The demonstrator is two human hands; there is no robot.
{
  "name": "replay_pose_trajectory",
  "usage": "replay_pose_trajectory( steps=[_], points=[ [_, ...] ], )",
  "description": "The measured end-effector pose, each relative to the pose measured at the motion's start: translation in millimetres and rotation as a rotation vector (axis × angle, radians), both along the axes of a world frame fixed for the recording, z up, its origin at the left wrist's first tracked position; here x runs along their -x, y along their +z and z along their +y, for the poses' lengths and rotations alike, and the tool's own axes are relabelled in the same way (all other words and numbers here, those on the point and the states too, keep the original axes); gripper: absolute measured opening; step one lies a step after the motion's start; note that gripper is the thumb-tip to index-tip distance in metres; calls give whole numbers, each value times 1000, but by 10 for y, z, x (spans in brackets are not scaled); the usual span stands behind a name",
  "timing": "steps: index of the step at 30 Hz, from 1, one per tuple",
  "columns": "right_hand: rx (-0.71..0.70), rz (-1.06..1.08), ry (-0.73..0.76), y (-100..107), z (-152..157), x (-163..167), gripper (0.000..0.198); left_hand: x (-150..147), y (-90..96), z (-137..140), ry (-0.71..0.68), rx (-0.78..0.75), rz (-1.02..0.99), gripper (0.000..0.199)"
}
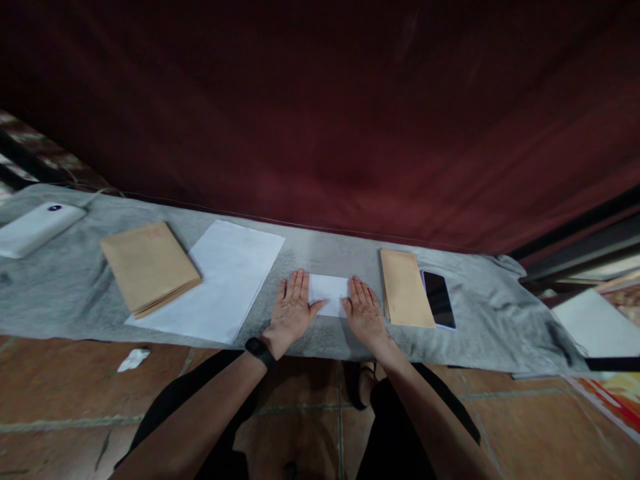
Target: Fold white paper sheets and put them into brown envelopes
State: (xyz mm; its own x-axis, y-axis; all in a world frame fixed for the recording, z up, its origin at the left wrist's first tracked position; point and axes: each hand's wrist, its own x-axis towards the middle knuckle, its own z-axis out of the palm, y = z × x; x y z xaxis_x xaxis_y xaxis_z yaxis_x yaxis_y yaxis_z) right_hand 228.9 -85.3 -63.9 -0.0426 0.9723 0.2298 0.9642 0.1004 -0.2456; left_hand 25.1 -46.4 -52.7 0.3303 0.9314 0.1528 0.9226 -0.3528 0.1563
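A small white folded paper (329, 288) lies on the grey cloth in front of me. My left hand (293, 310) rests flat at its left edge, fingers stretched forward and thumb on the paper. At the right edge lies my right hand (365, 312), also flat with its fingers out and its thumb at the paper's side. To the left is a stack of large white paper sheets (230, 273), partly under a pile of brown envelopes (150, 263). Another pile of brown envelopes (407, 287) sits just right of my right hand.
The grey cloth (500, 313) covers a long narrow surface against a dark red backdrop (320, 133). A phone (439, 299) lies beside the right envelopes. A white device (37, 228) sits at the far left. A crumpled white tissue (133, 359) is on the tiled floor.
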Motion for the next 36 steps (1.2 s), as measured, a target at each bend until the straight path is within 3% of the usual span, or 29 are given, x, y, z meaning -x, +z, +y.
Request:
replay_pose_trajectory(
  steps=[6, 15, 36],
  points=[
    [-21, -31, -11, 47, 17, 37, 56, -21, 22, -5, 26, 5, 73, 83],
    [20, -38, 188, 92, -11, 322, 52, -17, 48, -19, 22, -1, 97, 77],
    [-41, -114, 37, -32, -8, 295, 60, -35, 62, -37, 12, 11, 67, 76]
  ],
)
